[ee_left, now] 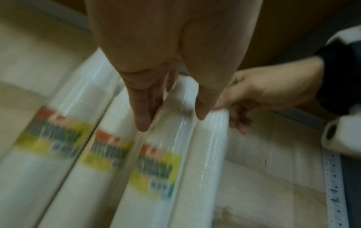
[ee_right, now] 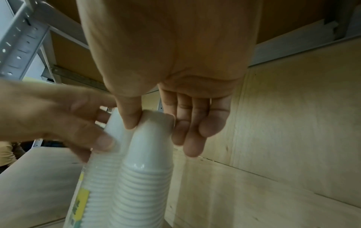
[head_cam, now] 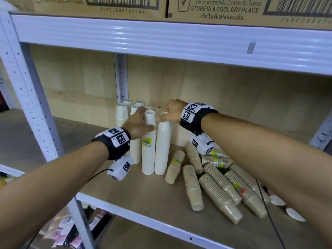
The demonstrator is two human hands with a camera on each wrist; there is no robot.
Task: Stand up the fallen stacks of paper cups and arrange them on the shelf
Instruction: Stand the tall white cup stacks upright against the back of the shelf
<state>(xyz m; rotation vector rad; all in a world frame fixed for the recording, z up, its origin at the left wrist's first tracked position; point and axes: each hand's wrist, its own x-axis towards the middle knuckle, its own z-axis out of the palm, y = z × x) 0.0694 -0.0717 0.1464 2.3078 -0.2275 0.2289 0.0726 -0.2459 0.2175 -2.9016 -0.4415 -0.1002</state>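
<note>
Two tall white paper cup stacks stand upright side by side on the wooden shelf [head_cam: 136,196]. My left hand [head_cam: 139,123] grips the top of the labelled stack [head_cam: 148,151], thumb in front and fingers behind. My right hand [head_cam: 169,113] pinches the top cup of the plain stack [head_cam: 162,150] between thumb and fingers; the right wrist view shows this stack [ee_right: 144,185] with the right hand [ee_right: 156,128] on it. Several brown cup stacks [head_cam: 193,187] lie fallen in a heap to the right, under my right forearm.
More upright white stacks [head_cam: 122,114] stand behind against the plywood back wall. A white steel beam [head_cam: 161,38] with cardboard boxes on it runs overhead. A perforated post [head_cam: 27,90] bounds the left. Loose white paper discs [head_cam: 294,214] and a black cable [head_cam: 269,214] lie at the right.
</note>
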